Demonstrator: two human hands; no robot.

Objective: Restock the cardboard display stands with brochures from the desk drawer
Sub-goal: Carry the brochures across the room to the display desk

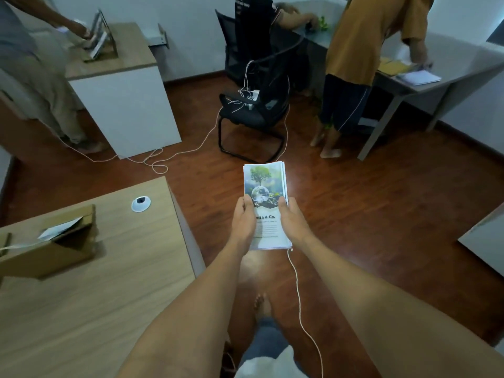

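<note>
Here both hands' fingers (246, 204) grasp the brochures (265, 186); chair (253, 115) ahead, desk (109, 268) left.

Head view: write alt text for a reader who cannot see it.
Both hands, left hand and right hand, hold a stack of brochures above a wooden floor. A cardboard display stand sits on the wooden desk to the left; other people work at desks beyond.

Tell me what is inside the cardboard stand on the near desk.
The cardboard stand on the wooden desk holds what looks like one white leaflet poking out of its top. The stand's walls hide anything deeper. Both hands grip the brochure stack over the floor.
</note>
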